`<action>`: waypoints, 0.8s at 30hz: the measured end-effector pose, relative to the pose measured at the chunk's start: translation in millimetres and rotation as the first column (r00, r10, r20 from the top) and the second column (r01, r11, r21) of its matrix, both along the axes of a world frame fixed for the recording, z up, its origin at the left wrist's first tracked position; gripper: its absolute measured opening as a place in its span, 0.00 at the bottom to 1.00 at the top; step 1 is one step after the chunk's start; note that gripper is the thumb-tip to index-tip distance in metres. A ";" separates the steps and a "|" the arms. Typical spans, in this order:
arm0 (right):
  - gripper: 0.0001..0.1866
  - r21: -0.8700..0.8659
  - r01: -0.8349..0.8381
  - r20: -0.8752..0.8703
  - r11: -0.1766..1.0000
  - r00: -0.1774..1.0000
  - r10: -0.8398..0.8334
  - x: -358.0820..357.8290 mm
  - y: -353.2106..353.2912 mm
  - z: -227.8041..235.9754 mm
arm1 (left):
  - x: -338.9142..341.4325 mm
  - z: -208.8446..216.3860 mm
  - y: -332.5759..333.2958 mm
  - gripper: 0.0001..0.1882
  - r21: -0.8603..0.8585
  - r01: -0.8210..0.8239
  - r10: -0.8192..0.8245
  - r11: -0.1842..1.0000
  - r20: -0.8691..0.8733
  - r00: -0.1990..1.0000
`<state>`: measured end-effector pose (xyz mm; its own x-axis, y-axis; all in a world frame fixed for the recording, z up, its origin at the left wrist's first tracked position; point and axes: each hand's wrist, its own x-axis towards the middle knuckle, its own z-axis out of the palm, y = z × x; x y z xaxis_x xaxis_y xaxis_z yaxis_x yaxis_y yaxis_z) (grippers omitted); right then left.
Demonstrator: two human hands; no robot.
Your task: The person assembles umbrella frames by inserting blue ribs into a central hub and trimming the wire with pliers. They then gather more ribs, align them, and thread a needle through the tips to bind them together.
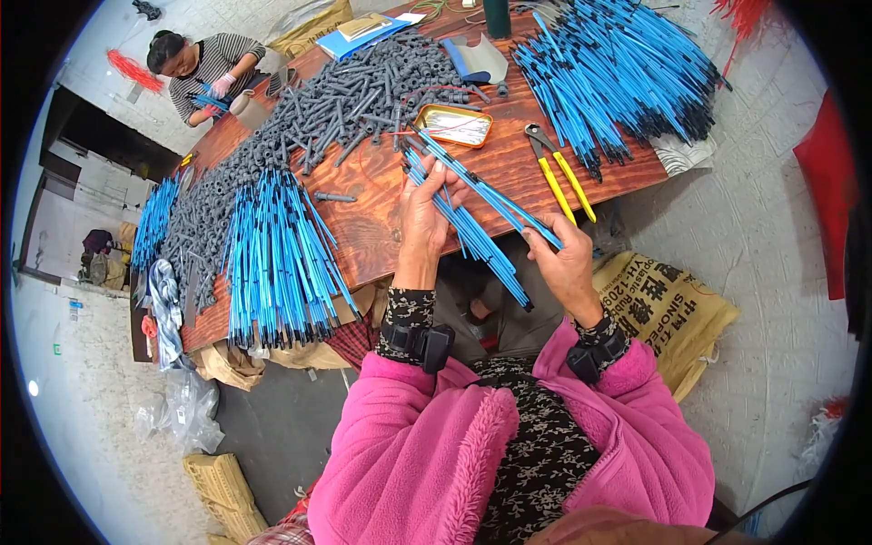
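Observation:
My left hand (425, 213) is closed round a bundle of thin blue rods (483, 243) with black end pieces, which slants down to the right above the table's front edge. My right hand (563, 263) pinches the lower ends of a few blue rods (498, 202) that lie apart from the rest of the bundle; their upper ends pass by my left thumb. Just beyond my left hand stands a shallow yellow-rimmed tin (492, 124) with red thread across it. Pliers (561, 175) with yellow handles rest on the table to the right of the rods.
Dark grey plastic pieces (359, 91) are heaped over the wooden table (359, 241). Piles of blue rods lie at the left (282, 263) and far right (618, 77). A co-worker (218, 68) holds rods across the table. A printed yellow sack (672, 318) lies on the floor at right.

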<state>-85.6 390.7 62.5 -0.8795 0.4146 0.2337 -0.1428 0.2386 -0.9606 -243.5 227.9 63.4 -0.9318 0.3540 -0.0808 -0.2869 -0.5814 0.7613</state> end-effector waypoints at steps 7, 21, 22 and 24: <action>0.08 0.372 0.147 -0.268 0.917 0.962 -0.045 -18.2 1.8 -6.0 | -2.1 -2.3 -1.1 0.04 0.419 0.081 -0.171 0.904 0.183 0.968; 0.08 -0.162 -0.133 0.146 0.978 0.977 0.157 -5.9 1.5 -7.0 | 4.7 11.1 -8.5 0.04 0.428 0.109 -0.234 0.897 0.252 0.939; 0.08 0.076 -0.060 0.070 0.995 0.996 0.055 -6.3 3.7 -5.0 | 6.9 13.8 -8.5 0.05 0.385 0.100 -0.202 0.917 0.234 0.951; 0.08 0.301 0.038 -0.029 0.953 0.999 -0.030 -5.6 3.3 -1.8 | 10.5 17.5 -8.0 0.06 0.298 0.079 -0.140 0.951 0.191 0.972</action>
<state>-91.2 394.0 60.7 -0.8587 0.3512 0.3732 -0.1514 0.5219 -0.8395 -233.0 220.0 80.9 -0.8593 0.4896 -0.1481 -0.4947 -0.7217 0.4842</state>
